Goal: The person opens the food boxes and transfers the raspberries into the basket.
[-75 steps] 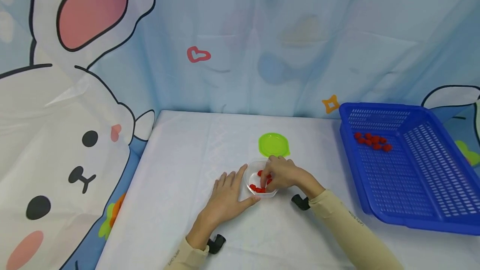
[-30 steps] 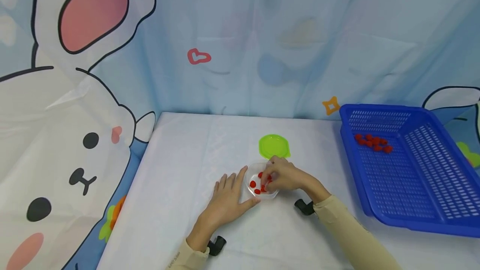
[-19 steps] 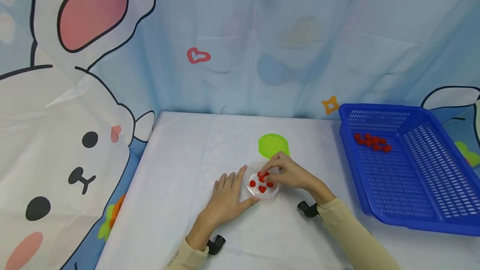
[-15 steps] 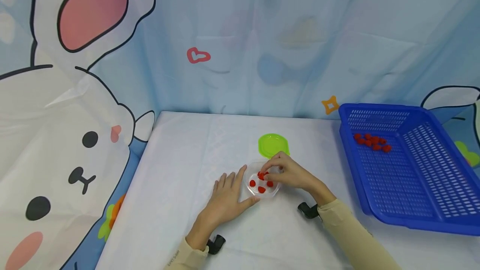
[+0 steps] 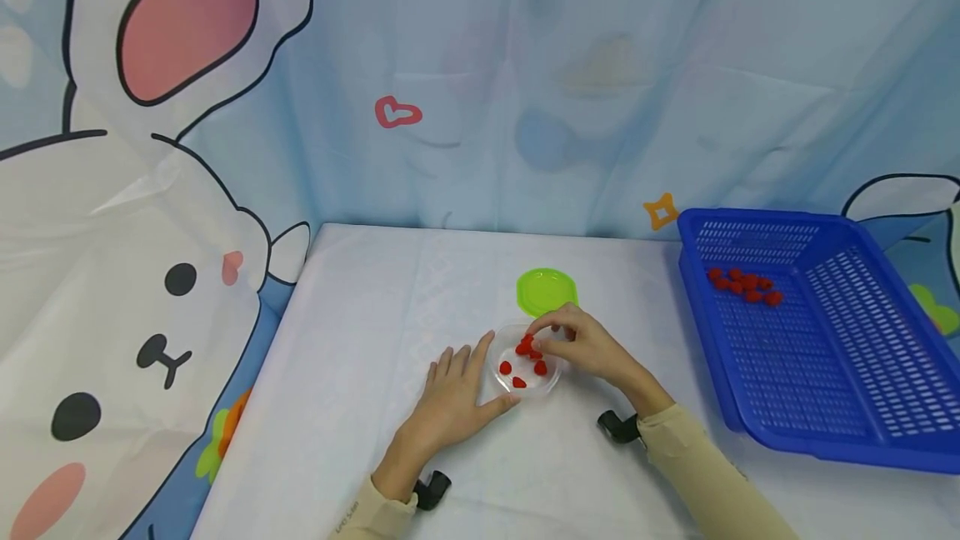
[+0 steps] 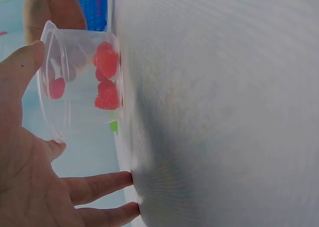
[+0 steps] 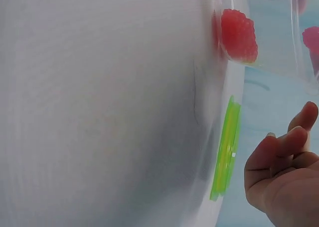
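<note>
A clear plastic cup (image 5: 504,382) stands on the white table with several red raspberries (image 6: 106,62) at its bottom. My left hand (image 5: 450,407) is spread beside it, thumb and index fingertips touching its rim from the left and near side. In the left wrist view, two other fingertips (image 6: 128,178) rest on the cloth. Over the cup's right side, my right hand (image 5: 588,346) pinches a raspberry (image 6: 57,88) between thumb and index finger, level with the rim and above the others. Its remaining fingers are curled, seen in the right wrist view.
A light green lid (image 5: 546,291) lies just behind the cup. On the right stands a blue perforated basket (image 5: 847,390), with a group of raspberries (image 5: 752,282) in its far left part. A printed curtain (image 5: 480,165) hangs behind the table.
My right hand has drawn up and back slightly from low inside the cup, a raspberry now between its fingertips. Raspberries in the cup have shifted and spread. The left hand stays in place.
</note>
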`<state>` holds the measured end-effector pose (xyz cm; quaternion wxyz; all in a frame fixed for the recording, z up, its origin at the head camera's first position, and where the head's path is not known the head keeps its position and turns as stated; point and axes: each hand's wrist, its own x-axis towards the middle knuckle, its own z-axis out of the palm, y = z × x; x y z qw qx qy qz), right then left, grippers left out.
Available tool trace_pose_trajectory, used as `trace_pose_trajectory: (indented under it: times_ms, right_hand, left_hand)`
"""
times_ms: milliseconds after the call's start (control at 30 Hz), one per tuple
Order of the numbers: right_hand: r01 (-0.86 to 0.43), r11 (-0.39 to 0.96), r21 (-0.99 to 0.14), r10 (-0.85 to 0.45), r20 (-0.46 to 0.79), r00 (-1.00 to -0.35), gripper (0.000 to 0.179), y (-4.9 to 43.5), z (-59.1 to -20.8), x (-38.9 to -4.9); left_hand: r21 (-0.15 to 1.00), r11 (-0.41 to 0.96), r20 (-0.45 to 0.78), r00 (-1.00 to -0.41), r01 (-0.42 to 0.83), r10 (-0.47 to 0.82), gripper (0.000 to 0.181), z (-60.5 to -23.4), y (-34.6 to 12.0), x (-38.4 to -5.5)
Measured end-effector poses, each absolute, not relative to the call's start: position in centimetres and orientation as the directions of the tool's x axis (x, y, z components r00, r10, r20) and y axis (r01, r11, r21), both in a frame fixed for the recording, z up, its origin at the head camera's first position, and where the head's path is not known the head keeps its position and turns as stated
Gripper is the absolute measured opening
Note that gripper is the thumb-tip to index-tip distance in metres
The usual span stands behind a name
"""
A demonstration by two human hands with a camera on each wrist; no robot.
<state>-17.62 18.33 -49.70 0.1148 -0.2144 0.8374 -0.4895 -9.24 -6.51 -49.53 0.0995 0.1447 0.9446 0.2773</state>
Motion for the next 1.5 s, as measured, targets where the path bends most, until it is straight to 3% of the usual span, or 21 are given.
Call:
trace_pose_trajectory:
  times_ms: [433,733,867,1233,1500]
  right_hand:
    - [-0.223,0.394,-0.891,-0.414,0.044,-0.909,0.016,19.8,-47.9,-17.5]
    - [-0.214,0.346,-0.913,-0.298,0.109,-0.948,0.02,21.7,-44.0,-16.8]
    - [-0.199,0.387,-0.9,-0.215,0.121,-0.969,0.023,22.9,-41.8,-16.4]
    - [-0.057,0.536,-0.842,0.011,0.075,-0.997,0.041,30.3,-36.8,-17.4]
    - [0.111,0.573,-0.812,0.166,-0.017,-0.986,0.054,36.8,-38.1,-20.2]
  left_hand:
    - [0.561,0.8,-0.105,-0.941,0.212,0.323,0.096,-49.6,-6.5,-9.2]
    - [0.569,0.794,-0.098,-0.941,0.215,0.325,0.096,-49.6,-6.6,-9.2]
    - [0.575,0.789,-0.095,-0.94,0.217,0.327,0.096,-49.6,-6.6,-9.2]
    - [0.584,0.78,-0.084,-0.94,0.223,0.331,0.096,-49.8,-6.7,-9.2]
    - [0.575,0.785,-0.08,-0.939,0.23,0.334,0.096,-49.8,-6.7,-9.2]
